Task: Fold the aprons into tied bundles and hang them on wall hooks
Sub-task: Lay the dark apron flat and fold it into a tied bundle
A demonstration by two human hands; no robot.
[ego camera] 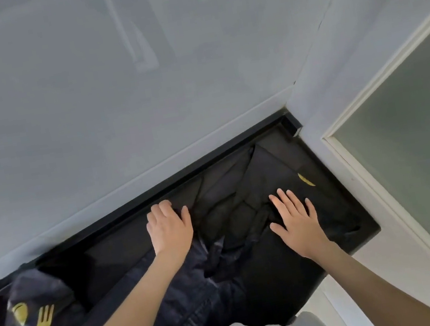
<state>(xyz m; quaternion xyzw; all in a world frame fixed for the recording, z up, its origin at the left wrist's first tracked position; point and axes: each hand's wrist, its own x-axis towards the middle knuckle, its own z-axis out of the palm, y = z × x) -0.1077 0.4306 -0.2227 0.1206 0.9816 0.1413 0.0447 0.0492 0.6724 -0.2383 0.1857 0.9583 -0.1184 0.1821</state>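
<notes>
left hand (pixel 169 225) has its grip curled on the black fabric apron (pixel 230 209) spread over the black bench (pixel 234 149); right hand (pixel 295 220) lies flat on it, grip apart.

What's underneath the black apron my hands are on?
A black tabletop, visible along its back rim by the wall. The black apron covers the rest, so anything beneath it is hidden. On top, the right hand lies flat; the left hand grips a fold.
</notes>
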